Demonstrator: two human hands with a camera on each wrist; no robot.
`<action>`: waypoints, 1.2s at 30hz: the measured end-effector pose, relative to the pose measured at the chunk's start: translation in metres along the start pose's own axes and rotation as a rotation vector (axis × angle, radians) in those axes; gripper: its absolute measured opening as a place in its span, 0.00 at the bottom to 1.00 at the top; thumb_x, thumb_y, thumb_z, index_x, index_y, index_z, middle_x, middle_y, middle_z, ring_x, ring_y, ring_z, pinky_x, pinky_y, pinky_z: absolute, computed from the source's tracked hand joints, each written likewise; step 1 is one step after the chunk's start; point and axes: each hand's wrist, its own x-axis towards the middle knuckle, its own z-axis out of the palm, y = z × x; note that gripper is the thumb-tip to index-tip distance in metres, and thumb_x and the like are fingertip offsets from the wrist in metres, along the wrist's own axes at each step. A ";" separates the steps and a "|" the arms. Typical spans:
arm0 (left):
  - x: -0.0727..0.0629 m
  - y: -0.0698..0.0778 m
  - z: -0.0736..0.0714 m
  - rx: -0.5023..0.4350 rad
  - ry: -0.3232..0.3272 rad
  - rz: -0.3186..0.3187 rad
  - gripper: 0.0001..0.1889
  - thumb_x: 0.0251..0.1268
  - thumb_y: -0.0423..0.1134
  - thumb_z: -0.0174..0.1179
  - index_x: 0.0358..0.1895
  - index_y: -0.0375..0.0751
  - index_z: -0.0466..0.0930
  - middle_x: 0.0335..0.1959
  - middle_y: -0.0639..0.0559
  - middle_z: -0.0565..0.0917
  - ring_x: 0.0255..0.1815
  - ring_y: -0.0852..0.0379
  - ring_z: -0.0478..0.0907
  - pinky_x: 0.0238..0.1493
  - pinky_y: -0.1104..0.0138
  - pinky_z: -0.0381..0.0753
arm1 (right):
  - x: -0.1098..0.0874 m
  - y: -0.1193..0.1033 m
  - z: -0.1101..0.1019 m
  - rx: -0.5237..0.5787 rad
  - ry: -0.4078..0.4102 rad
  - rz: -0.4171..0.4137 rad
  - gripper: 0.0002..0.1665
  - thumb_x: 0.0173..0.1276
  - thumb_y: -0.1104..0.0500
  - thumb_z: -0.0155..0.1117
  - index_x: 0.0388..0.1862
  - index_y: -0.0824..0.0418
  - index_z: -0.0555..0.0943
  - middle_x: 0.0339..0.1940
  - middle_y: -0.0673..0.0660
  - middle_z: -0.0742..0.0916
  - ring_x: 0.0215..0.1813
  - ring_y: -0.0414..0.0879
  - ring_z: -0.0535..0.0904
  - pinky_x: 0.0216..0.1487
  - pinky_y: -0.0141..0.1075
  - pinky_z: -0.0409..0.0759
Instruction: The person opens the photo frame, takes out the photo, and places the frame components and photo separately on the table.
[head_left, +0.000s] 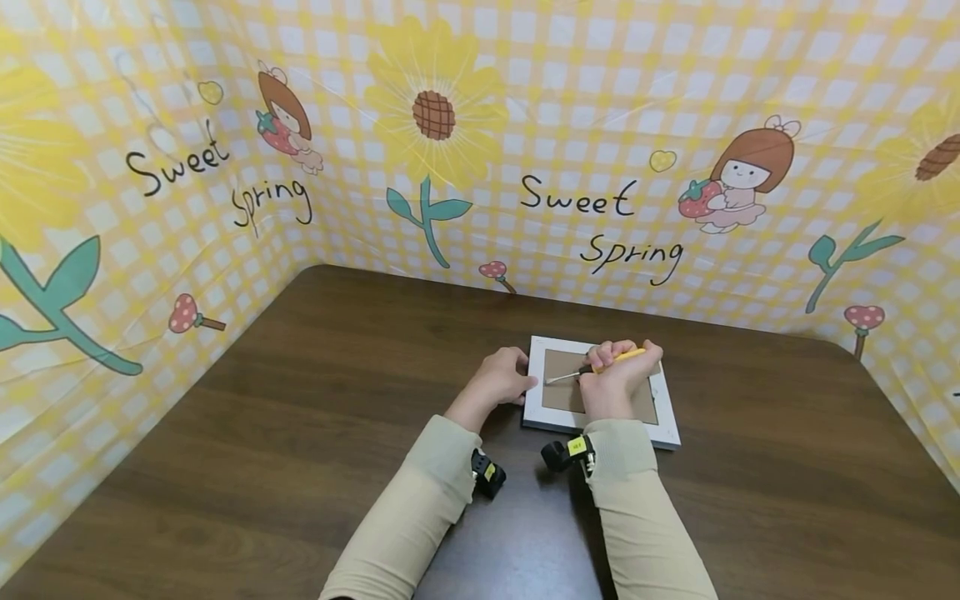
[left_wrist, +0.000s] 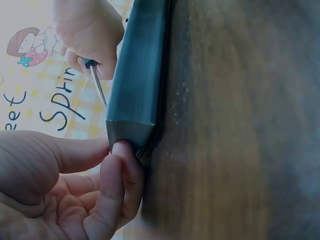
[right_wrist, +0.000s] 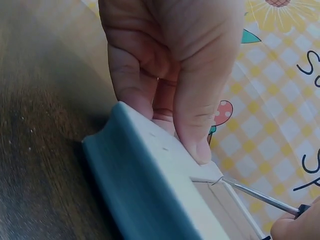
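Observation:
A picture frame [head_left: 561, 418] lies back side up on the table, with a white back, blue-grey sides and a brown backing board [head_left: 558, 398]. At its left edge my left hand [head_left: 497, 379] pinches the frame, thumb on the white back and fingers around the outer side. My right hand [head_left: 617, 385] grips the yellow and black handle of a screwdriver [right_wrist: 265, 198] above the backing board. Its metal tip meets the inner edge of the white border, right at a small bent metal tab [right_wrist: 218, 181] in the right wrist view.
The dark brown wooden table [head_left: 300, 417] extends around the frame. A yellow checked cloth [head_left: 480, 142] with flowers and lettering hangs along the back and sides. Black wrist cameras sit on both sleeves, the right one [head_left: 558, 455] close to the frame's near edge.

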 end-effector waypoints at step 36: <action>0.004 0.019 -0.008 0.110 -0.146 -0.014 0.16 0.67 0.36 0.64 0.51 0.31 0.73 0.38 0.40 0.79 0.25 0.50 0.82 0.30 0.64 0.86 | -0.012 0.008 0.017 -0.654 -0.436 -0.207 0.36 0.82 0.43 0.37 0.13 0.57 0.68 0.09 0.49 0.72 0.16 0.41 0.66 0.23 0.31 0.64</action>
